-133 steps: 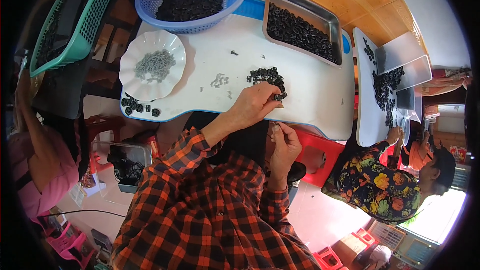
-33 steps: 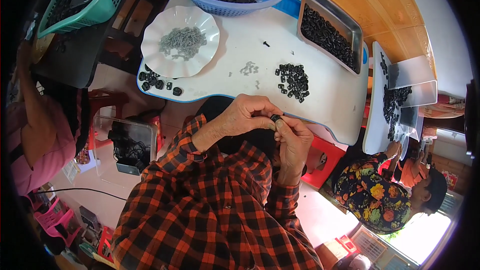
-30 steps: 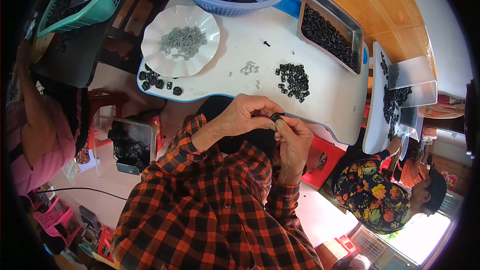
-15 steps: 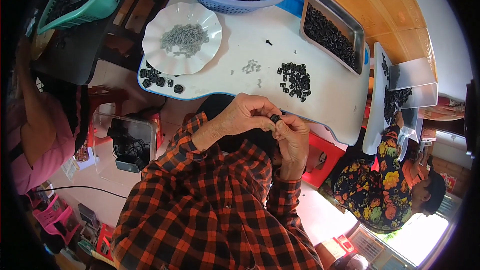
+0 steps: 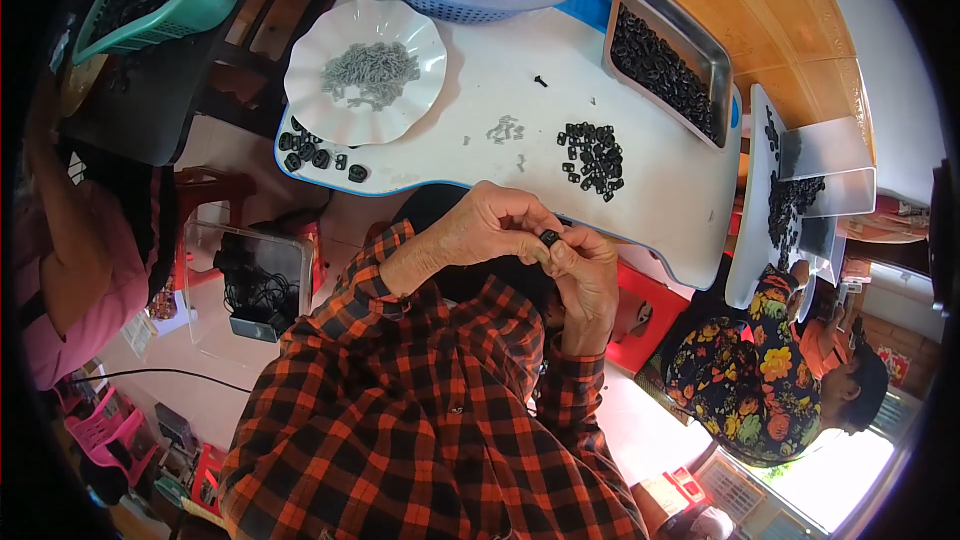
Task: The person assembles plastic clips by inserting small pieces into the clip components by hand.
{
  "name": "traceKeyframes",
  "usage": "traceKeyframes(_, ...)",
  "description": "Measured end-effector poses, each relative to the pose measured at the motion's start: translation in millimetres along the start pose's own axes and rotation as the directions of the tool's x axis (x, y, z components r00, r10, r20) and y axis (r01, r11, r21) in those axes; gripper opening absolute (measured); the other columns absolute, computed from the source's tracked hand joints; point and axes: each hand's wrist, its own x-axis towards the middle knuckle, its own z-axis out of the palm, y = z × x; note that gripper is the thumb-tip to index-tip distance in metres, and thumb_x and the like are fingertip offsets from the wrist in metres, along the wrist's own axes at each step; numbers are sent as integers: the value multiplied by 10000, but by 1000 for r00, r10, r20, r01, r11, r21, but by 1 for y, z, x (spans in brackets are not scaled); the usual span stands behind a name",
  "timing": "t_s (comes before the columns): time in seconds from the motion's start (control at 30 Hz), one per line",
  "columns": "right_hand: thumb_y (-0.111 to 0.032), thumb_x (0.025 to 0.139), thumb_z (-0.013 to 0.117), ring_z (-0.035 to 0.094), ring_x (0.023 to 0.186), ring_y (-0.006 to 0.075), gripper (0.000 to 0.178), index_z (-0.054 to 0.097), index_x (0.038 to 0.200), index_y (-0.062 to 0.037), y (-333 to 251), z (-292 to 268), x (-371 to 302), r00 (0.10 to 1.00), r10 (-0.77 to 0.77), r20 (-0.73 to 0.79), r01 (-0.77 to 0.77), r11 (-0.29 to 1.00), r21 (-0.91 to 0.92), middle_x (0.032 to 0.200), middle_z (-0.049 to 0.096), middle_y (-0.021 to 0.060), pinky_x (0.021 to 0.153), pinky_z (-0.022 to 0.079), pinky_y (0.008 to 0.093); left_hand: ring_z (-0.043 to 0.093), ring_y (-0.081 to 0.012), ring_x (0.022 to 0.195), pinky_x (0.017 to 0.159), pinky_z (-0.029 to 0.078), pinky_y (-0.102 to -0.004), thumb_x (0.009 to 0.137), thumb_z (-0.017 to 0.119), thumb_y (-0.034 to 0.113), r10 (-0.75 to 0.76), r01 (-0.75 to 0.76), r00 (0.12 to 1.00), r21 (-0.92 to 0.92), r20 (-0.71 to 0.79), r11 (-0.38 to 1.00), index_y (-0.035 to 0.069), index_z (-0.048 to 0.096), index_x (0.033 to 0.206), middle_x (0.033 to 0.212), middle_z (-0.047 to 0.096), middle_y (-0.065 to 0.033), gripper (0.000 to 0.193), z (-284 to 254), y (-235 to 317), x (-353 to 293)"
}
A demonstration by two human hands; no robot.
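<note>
The head view shows both your hands meeting near the centre of the frame, just below the front edge of the white table (image 5: 490, 75). Your left hand (image 5: 497, 227) comes in from the left, thumb and forefinger pinching a small black piece (image 5: 549, 237). Your right hand (image 5: 586, 275) closes on it from the right, thumb and fingertips pressed together around its other side. The piece sits between your two sets of fingertips, off the table; its finer detail is too small to tell.

Above and right of your hands, a loose pile of black parts (image 5: 592, 157) lies on the table. Left of it you have a few scattered grey pieces (image 5: 505, 128), and above them a dark screw-like piece (image 5: 541, 81). At upper left, the white scalloped plate (image 5: 428, 52) holds a grey heap (image 5: 370, 75), with more black pieces (image 5: 320, 156) beside its lower rim. The blue basket (image 5: 480, 8) at top centre and the metal tray (image 5: 692, 40) at upper right both hold black parts.
</note>
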Motion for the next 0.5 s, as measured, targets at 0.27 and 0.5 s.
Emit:
traceKeyframes(0.27,-5,837,666,553,646,99,100,654,913,58,-13,29,-11,980,-116,-164,80,974,-214,767,641,73,606,435,212,624,-63,790,689,511,-209,795,729,19,57,-62,996,-69,-66,996,-20,632,1019,869,678,-39,248,5,-6,-1)
traceKeyframes(0.5,-22,854,651,555,651,100,101,651,921,55,-12,32,-14,976,-135,-173,99,974,-203,775,645,74,615,438,212,626,-70,816,717,518,-213,797,730,21,66,-75,995,-127,-71,989,-20,634,1036,889,678,-39,260,5,-5,-2)
